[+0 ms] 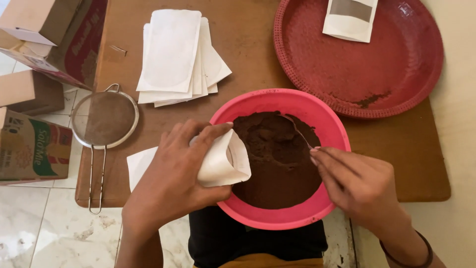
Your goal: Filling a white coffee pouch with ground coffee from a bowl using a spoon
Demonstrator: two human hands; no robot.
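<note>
Far to the left of the left hand [173, 173], cardboard boxes [32, 149] sit on the tiled floor, and a wire-mesh sieve [105, 119] rests over the table [396, 159] edge, handle hanging past it. Up beyond that hand lies a fanned stack of flat white pouches [173, 59], none of them filled as far as I can see. The left hand's grip is closed around one white paper pouch [225, 161], holding its mouth open over the near-left rim of the pink bowl [277, 99]. The bowl holds a deep mound of brown powder [275, 159], so plenty seems left to scoop. The right hand [359, 186] pinches a metal spoon [297, 131] between fingertips, its bowl dug into the powder. Up beyond the right hand, a red round tray [396, 94] carries one pouch [349, 17], likely finished. The bowl overhangs the near table edge; free surface lies to the right.
</note>
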